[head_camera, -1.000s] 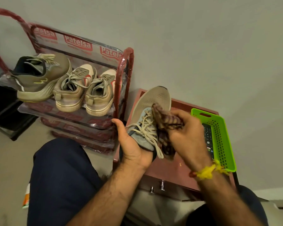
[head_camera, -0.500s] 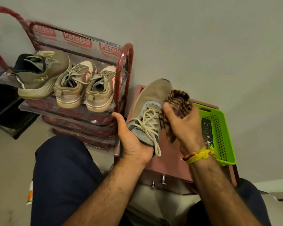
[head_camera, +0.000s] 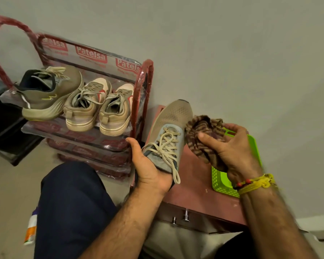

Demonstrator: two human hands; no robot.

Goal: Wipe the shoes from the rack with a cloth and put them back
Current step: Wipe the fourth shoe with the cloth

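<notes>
Two hands are seen in front of the person, just to the right of the red shoe rack (head_camera: 141, 94). A tan and grey shoe (head_camera: 168, 135) is held up by the left hand (head_camera: 150, 167). The heel end is cupped in the palm, with the thumb stretched up along the side of the shoe nearest the rack. The toe is pointed away from the person, toward the wall. The pale laces are tied, and one loop is hung down over the hand.

A brown striped cloth (head_camera: 202, 135) is gripped by the right hand (head_camera: 230, 152). The fingers are curled around the bunched cloth, and the thumb is pressed on top of it. The cloth is held against the right side of the shoe, near the laces. A yellow thread band (head_camera: 256, 184) is worn on the right wrist.

Three more shoes are kept on the top shelf of the rack: one olive shoe (head_camera: 47, 94) on the far left, and a pair of beige shoes (head_camera: 99, 107) beside it, heels turned toward the person.

A reddish-brown box (head_camera: 195, 191) is placed right of the rack, under the held shoe. A green basket (head_camera: 221, 182) is set on the box, partly hidden behind the right hand.
</notes>
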